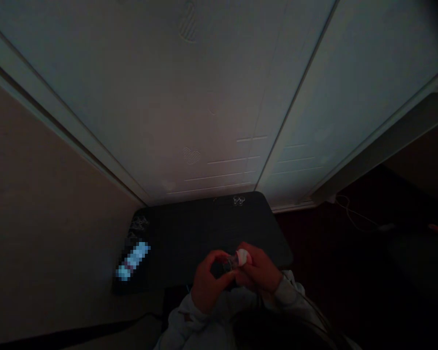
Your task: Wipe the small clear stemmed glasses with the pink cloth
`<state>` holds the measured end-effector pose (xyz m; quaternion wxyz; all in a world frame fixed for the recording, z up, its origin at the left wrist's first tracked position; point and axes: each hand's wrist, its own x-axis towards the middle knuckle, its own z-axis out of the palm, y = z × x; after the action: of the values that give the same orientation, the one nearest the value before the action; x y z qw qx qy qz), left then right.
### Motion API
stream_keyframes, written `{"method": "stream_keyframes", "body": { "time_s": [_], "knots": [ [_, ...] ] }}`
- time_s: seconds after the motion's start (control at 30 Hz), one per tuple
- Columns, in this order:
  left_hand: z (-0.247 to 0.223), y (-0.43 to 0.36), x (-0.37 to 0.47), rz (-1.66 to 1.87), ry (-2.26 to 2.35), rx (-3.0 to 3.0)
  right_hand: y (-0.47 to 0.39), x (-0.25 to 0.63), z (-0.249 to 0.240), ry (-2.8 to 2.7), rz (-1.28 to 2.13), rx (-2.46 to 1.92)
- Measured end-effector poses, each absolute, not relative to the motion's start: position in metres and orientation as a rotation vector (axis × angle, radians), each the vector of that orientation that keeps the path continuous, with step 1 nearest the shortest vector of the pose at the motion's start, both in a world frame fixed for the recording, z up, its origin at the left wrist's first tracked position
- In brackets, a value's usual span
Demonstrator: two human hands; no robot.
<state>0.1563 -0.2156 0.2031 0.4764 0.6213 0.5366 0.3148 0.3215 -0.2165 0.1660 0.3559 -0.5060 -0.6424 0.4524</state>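
Close together over the near edge of the dark table, my two hands meet around a small object. My left hand (pixel 209 279) is curled, its thumb and fingertips pinching a small greyish, shiny piece (pixel 228 265) whose kind I cannot make out in the dim light. Against that piece, my right hand (pixel 261 271) grips a crumpled white-and-pink cloth (pixel 243 257), thumb pressed on top. The far end of the greyish piece is partly hidden by the cloth and fingers.
A dark table (pixel 190 233) stands against white panels (pixel 211 97). Small clear ring-shaped pieces (pixel 239 200) lie at its back edge. At the left are a tangle of shiny clear pieces (pixel 139 223) and a bright, pixelated oblong (pixel 133 261). A white cable (pixel 354 218) lies at the right.
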Motion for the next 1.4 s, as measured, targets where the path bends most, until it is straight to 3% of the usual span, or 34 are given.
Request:
{"method": "stream_keyframes", "body": {
  "time_s": [0.8,1.4],
  "knots": [
    [0.201,-0.215,0.155,0.768,1.286,1.665,-0.225,0.311,0.150,-1.539,1.493,-1.318],
    [0.197,-0.212,0.150,0.835,1.309,1.521,-0.230,0.304,0.153,-1.498,1.096,-1.334]
  ]
}}
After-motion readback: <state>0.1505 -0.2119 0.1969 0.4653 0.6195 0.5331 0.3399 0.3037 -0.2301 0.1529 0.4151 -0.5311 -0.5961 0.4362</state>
